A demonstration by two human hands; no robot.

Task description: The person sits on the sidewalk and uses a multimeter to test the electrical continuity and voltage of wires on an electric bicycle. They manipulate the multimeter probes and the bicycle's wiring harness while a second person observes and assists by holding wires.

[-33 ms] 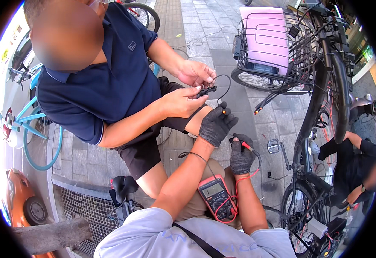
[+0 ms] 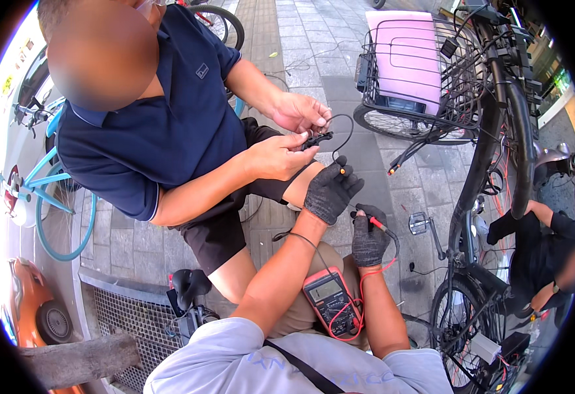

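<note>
Landmark: multimeter (image 2: 330,301), red-cased w/ dark face, grey screen and round dial, lying on wearer's lap. Red lead looping off its right side.

Left hand (image 2: 330,190), in dark glove, above meter, well apart from it; fingers closed round a probe w/ small orange tip (image 2: 342,171), tip pointing up toward connector.

Right hand (image 2: 369,238), dark fingerless glove, just above and right of meter; fingers gripping red probe (image 2: 377,224), tip angled up-left.

Small black connector (image 2: 316,139) w/ thin black wire loop, further above meter, pinched between both bare hands of other person in navy polo, squatting opposite. Connector just beside left glove; touching or not, can't tell.

Right of meter: black bike frame (image 2: 497,138) w/ wire basket (image 2: 425,79), pink sheet inside. Far left of meter: blue bicycle (image 2: 51,190). Paved ground underneath.
</note>
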